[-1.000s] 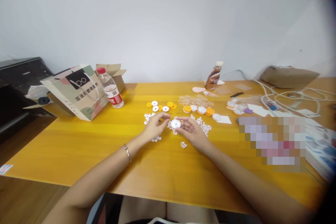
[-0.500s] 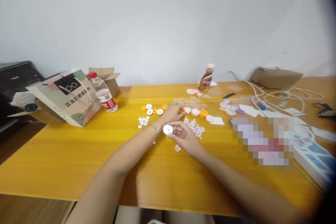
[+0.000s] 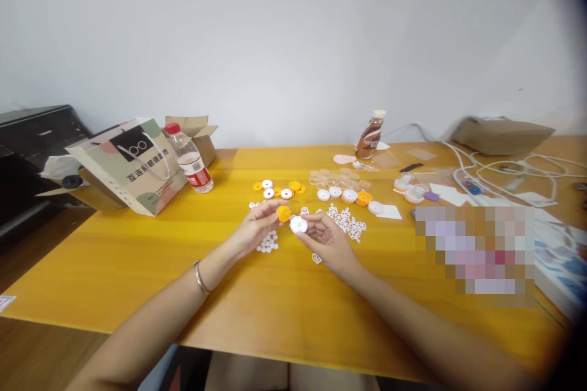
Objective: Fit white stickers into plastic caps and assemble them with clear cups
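Note:
Between the fingertips of my left hand [image 3: 254, 229] is a small round orange disc [image 3: 283, 214]. My right hand [image 3: 330, 243] pinches a round white disc [image 3: 299, 225] by its edge, close beside the orange one. I cannot tell whether the two pieces touch. Under and around my hands on the table lie small white round pieces [image 3: 268, 242], a heap of white openwork pieces [image 3: 342, 220] and a single white openwork piece [image 3: 316, 258]. Behind them stand white discs [image 3: 349, 196], orange discs [image 3: 296, 186] and clear round caps [image 3: 342, 177].
To the left stand a paper bag [image 3: 132, 177], a water bottle [image 3: 192, 165] with a red cap and an open cardboard box [image 3: 202, 134]. A brown drink bottle [image 3: 370, 135] stands at the back. White cables [image 3: 472, 165] and a blurred-out patch [image 3: 477, 250] are on the right.
My left hand has come back from the row of discs, where it reached across in front of my right hand, and now holds an orange disc. My right hand still holds the white disc.

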{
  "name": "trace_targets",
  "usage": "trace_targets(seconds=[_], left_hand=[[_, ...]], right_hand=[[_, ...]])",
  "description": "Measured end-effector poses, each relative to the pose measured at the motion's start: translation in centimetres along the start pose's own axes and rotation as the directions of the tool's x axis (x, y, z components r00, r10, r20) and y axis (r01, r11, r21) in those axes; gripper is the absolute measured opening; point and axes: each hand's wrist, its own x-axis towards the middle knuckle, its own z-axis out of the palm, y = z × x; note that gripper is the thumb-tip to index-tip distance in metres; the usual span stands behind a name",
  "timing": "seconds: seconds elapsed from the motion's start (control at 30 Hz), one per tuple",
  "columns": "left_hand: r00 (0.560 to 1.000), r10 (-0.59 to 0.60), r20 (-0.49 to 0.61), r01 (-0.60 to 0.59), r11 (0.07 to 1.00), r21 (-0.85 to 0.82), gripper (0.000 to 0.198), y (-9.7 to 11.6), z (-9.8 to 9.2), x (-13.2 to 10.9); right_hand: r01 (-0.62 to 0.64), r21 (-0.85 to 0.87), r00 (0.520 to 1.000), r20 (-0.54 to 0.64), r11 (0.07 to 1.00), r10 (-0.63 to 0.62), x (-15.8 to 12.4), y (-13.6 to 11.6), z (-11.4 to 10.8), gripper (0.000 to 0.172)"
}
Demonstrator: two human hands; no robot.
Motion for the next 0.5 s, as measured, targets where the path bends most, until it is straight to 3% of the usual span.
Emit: trace_targets(seconds=[0.1,0.27,0.5], left_hand=[[1.000,0.020,0.011,-0.021,0.997,0.076,0.034,-0.5,0.1,-0.4],[0.987,0.146,0.071,-0.160,0.946,0.284,0.031,-0.5,0.3,-0.5],[0.949,0.264,0.171,-0.313,0.742,0.593,0.028,-0.3,1.0,-1.3]], right_hand=[[0.005,-0.041,1.000,-0.007,0.999,-0.006,0.1,0.4,-0.2,0.031],[0.004,-0.096,1.000,0.001,0.995,-0.004,0.2,0.8,-0.5,0.029],[0.067,-0.138,0.996,0.073,0.988,-0.057,0.1,0.9,-0.5,0.023]])
